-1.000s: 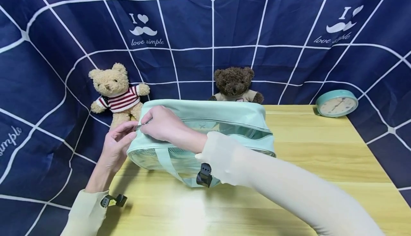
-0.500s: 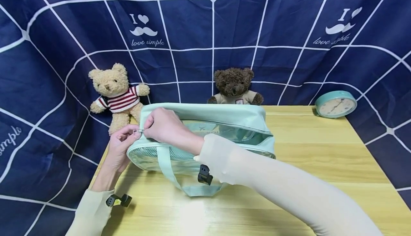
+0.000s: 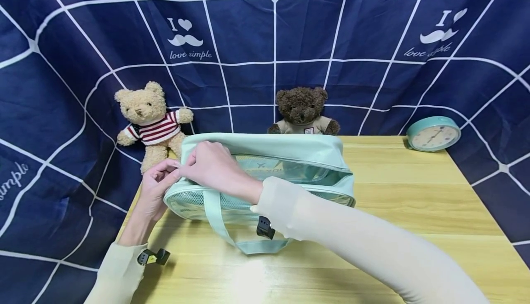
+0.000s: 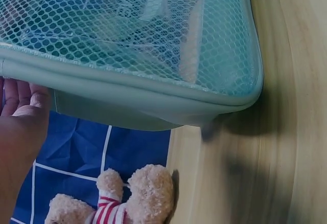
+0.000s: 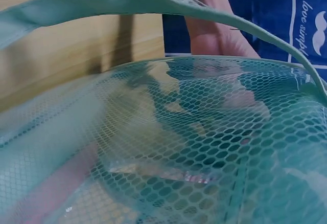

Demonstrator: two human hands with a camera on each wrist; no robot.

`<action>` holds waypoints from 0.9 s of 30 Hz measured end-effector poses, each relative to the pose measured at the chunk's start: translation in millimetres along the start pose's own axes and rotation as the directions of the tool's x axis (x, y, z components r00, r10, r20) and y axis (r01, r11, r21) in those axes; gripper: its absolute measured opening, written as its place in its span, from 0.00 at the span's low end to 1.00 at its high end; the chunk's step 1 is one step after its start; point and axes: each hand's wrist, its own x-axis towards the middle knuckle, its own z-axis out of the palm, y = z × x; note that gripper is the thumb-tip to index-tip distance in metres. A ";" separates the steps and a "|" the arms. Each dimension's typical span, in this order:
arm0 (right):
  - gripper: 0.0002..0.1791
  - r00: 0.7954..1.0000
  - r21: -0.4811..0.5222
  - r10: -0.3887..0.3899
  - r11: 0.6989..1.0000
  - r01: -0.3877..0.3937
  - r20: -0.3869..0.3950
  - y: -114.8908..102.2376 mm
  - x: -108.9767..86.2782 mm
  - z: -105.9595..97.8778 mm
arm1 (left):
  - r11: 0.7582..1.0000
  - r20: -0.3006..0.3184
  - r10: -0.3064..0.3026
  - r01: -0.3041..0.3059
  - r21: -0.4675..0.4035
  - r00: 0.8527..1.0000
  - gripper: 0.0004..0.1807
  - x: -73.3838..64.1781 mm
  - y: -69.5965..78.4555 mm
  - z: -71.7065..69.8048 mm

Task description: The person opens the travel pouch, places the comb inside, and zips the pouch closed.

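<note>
Zip-pull now hidden by right hand (image 3: 212, 163), whose hold I can't tell; left hand (image 3: 155, 186) fingers pinch bag's (image 3: 285, 144) left end; zipping seems unfinished.

Mint-green bag (image 4: 127, 75) above, our left hand (image 4: 25, 114) at its trim.
We see the bag's honeycomb mesh (image 4: 122, 24) fill the upper part, our curled fingers partly cut off at the left; below lie blue white-lined cloth (image 4: 71, 142) and a plush bear (image 4: 150, 193) in red-and-white stripes, partly visible, with the wooden table (image 4: 296, 81) at right.
</note>
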 end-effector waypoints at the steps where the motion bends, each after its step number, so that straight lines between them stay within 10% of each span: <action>1: 0.31 1.000 -0.014 -0.005 1.000 0.005 0.001 0.0 0.3 0.3 | 1.000 0.004 0.000 0.000 -0.004 1.000 0.11 -0.2 0.1 -0.5; 27: 0.24 0.997 -0.060 -0.041 0.997 0.038 -0.065 2.5 -1.4 5.4 | 1.000 0.090 0.013 -0.014 0.017 0.996 0.15 -0.1 0.6 -4.5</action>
